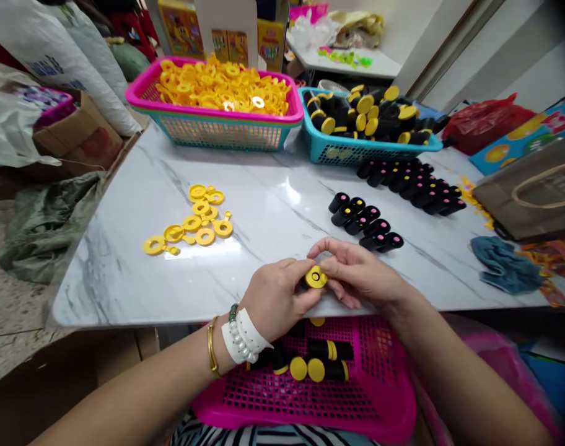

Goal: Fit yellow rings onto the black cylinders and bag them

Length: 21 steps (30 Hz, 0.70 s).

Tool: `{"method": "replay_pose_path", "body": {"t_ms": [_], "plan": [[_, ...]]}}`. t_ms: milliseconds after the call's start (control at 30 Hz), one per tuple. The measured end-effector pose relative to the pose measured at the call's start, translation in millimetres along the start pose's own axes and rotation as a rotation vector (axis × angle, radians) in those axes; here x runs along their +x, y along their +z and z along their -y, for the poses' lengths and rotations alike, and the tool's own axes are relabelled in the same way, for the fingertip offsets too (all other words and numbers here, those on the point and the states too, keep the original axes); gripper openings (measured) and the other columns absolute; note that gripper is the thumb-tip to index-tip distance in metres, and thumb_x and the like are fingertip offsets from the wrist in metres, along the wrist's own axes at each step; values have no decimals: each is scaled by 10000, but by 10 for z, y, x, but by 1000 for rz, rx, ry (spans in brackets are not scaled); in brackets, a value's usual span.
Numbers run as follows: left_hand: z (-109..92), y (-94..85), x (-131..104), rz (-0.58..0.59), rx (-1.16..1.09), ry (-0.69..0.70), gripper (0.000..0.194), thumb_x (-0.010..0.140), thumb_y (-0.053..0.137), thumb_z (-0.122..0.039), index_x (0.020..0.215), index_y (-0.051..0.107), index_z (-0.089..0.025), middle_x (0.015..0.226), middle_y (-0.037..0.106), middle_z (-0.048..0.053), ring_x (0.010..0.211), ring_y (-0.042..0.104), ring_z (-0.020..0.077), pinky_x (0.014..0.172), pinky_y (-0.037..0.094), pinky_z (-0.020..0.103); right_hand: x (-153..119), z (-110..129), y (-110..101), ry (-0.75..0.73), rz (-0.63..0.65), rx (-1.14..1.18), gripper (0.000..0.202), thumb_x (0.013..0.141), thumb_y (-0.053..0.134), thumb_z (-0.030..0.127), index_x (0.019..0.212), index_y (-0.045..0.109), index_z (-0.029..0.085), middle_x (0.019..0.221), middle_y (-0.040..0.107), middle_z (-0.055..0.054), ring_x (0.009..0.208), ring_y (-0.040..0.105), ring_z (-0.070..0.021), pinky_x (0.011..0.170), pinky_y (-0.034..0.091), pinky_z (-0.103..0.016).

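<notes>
From where I steer, the white, grey-veined marble-look counter [264,173] carries a pink-rimmed plastic basket of yellow ring pieces [227,115] at eleven o'clock and a blue plastic basket of yellow-capped black tubes [380,150] at one, while a magenta plastic basket [282,406] sits at six, below its edge. Near the counter's front edge, my left hand [273,294] has its grip clamped on a small black cylinder with a yellow ring-shaped top [317,284]; my right hand [361,272], at three o'clock, touches that top, but I cannot tell whether its grip is closed.
</notes>
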<state>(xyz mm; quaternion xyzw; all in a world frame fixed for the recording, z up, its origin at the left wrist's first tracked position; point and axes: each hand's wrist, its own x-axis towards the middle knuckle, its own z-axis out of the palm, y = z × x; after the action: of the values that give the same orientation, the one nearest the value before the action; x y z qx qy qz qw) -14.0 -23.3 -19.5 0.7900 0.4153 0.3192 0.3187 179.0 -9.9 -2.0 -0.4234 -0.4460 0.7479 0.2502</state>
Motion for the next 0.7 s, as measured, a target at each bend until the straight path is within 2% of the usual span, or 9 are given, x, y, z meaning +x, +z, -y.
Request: {"method": "replay_pose_path", "body": {"t_ms": [67, 133, 267, 367, 467, 567, 700], "plan": [[8, -10, -2, 6, -25, -6, 237, 792, 669, -199, 1028, 678, -187, 747, 649, -4, 658, 582, 135, 623, 461, 260, -35, -19, -42, -17, 51, 88, 357, 903, 610, 422, 1137, 486, 181, 610, 651, 11, 461, 625, -132, 409, 497, -192], [8, -20, -8, 24, -38, -14, 246, 816, 663, -212, 1061, 664, -188, 765, 659, -1, 664, 591, 136, 616, 462, 255, -60, -18, -43, 3, 68, 102, 370, 898, 620, 413, 1144, 475, 179, 648, 667, -2, 508, 656, -155, 442, 530, -225], [-16, -28, -12, 98, -45, -42, 164, 888, 607, -278, 1009, 648, -176, 801, 687, 9, 672, 615, 139, 616, 460, 254, 2, 85, 70, 116, -36, -85, 235, 893, 631, 325, 1026, 488, 195, 481, 509, 103, 313, 436, -50, 308, 339, -114], [-29, -40, 9, 141, -22, -87, 161, 875, 627, -289, 978, 649, -168, 798, 696, 14, 659, 616, 143, 605, 445, 255, 59, 151, 164, 134, -103, -177, 172, 897, 609, 294, 975, 489, 199, 457, 442, 126, 299, 347, -22, 291, 256, -91], [-20, -81, 64, 190, -17, -125, 112, 838, 655, -252, 913, 674, -171, 740, 687, 4, 638, 609, 144, 603, 435, 256, 22, 106, 223, 101, -113, -209, 233, 919, 572, 338, 1088, 475, 209, 466, 486, 114, 321, 420, -54, 314, 333, -117], [-17, -146, 128, 269, -33, -142, 73, 807, 673, -235, 842, 704, -179, 674, 672, -10, 605, 598, 133, 584, 425, 239, -68, -10, 246, -2, -125, -267, 372, 946, 527, 406, 1252, 439, 213, 517, 553, 85, 390, 531, -92, 391, 453, -172], [-82, -161, 90, 240, 38, -145, 330, 748, 745, -436, 955, 720, -179, 724, 697, 19, 650, 627, 162, 587, 444, 248, -166, -130, 318, -108, -166, -308, 417, 946, 505, 477, 1239, 468, 182, 521, 539, 76, 408, 544, -98, 425, 474, -196]]}}
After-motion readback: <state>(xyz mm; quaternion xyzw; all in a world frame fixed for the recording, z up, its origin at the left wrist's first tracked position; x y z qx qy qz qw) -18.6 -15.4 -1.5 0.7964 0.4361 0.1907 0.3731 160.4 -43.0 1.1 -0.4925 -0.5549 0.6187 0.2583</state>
